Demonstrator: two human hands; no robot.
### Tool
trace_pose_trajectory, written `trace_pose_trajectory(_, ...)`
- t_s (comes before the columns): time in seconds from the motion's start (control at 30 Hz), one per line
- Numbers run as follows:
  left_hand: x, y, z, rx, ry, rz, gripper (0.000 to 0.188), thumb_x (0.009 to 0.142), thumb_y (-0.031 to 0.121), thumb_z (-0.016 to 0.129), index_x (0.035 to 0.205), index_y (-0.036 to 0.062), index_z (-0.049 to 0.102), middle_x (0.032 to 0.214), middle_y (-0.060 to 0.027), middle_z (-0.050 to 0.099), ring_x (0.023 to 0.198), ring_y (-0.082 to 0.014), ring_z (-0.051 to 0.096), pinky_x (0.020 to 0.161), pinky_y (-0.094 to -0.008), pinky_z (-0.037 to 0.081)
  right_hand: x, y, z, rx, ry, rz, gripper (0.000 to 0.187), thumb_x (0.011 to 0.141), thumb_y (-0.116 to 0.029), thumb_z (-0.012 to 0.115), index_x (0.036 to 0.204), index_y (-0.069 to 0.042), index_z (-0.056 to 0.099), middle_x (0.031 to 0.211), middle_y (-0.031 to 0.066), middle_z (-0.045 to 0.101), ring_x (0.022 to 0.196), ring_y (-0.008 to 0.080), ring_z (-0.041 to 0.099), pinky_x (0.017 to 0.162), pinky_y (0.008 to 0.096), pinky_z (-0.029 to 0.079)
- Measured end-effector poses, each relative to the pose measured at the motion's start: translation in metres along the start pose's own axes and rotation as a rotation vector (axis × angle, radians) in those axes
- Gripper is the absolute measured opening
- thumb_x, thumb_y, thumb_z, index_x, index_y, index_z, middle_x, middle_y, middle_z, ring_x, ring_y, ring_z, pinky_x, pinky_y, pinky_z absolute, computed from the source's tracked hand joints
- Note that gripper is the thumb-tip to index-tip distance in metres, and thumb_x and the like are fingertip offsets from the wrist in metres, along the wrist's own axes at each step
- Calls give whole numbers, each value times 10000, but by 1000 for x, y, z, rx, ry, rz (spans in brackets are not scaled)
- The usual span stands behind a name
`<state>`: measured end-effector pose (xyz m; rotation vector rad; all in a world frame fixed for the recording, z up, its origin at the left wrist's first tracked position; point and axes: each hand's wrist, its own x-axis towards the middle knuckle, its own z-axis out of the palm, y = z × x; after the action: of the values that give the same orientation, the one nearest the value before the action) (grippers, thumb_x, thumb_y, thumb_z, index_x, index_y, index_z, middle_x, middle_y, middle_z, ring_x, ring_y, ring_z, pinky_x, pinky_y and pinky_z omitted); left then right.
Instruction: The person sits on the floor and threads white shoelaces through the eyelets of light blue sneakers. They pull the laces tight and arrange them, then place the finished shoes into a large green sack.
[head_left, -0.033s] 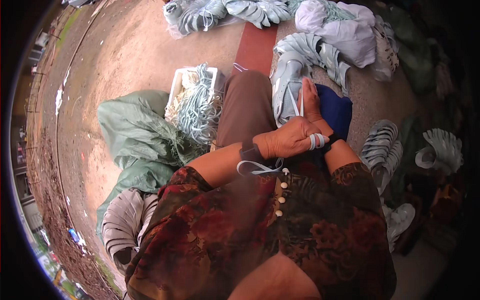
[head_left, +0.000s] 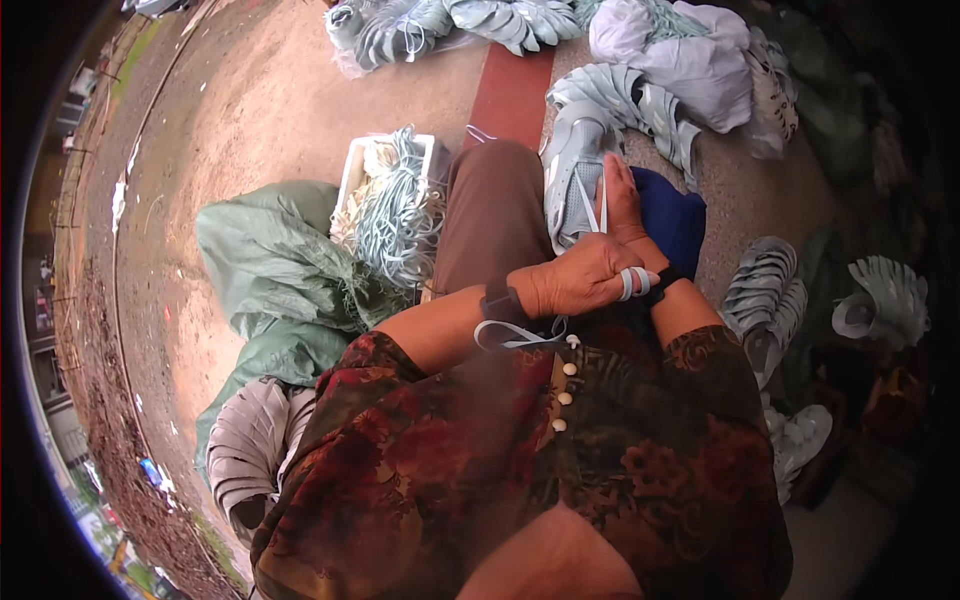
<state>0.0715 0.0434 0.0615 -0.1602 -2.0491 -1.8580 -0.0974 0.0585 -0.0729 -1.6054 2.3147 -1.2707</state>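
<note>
A pale grey shoe upper [head_left: 577, 165] rests on my lap between my knees, toe pointing away. A light shoelace [head_left: 590, 206] runs taut from its eyelet edge to my left hand [head_left: 580, 275]. That hand is closed on the lace, which loops round the fingers; the loose end hangs below the wrist over my shirt. My right hand [head_left: 622, 205] lies along the right side of the upper, fingers together and holding its edge, partly hidden behind the left hand. My wrists are close together, the left one crossing in front.
Left of my knee, a white box [head_left: 430, 160] holds bundled laces [head_left: 395, 215] beside a green sack [head_left: 265, 245]. Stacked grey uppers [head_left: 600, 90] fan out beyond the shoe, near a white bag [head_left: 690, 75]. More stacks [head_left: 765, 290] stand at right; a beige stack [head_left: 245, 440] sits at lower left.
</note>
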Motion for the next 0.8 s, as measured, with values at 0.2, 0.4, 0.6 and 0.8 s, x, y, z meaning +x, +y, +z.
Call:
trace_pose_trajectory(0.2,7,0,0,378,-37,117,279,823,204,614,634,12,539,587,-135,501,603,-346,490,580,-417,383,11,-4,-44,551,-184,252,307,776,-33,566,1071,50,548,1093,151,583,1039,232,543,939,314,385)
trace_pose_trajectory(0.4,11,-1,4,386,-56,141,279,812,214,626,629,25,537,589,-125,505,608,-331,507,585,-413,391,31,-44,-64,148,-446,-150,353,720,-75,641,1065,-136,596,1149,89,508,972,305,536,870,353,425)
trace_pose_trajectory(0.6,14,-9,13,299,-118,103,284,814,214,627,632,17,535,596,-129,511,607,-337,512,580,-415,400,21,-36,-48,180,-408,-340,468,623,-28,707,1066,-139,603,1190,121,463,1040,330,486,872,385,418)
trace_pose_trajectory(0.8,14,-10,15,273,-120,106,295,812,212,632,620,15,524,601,-131,510,611,-334,513,588,-414,401,18,-39,-42,209,-258,-304,352,693,-94,686,1033,-84,595,1101,139,517,988,328,512,861,383,418)
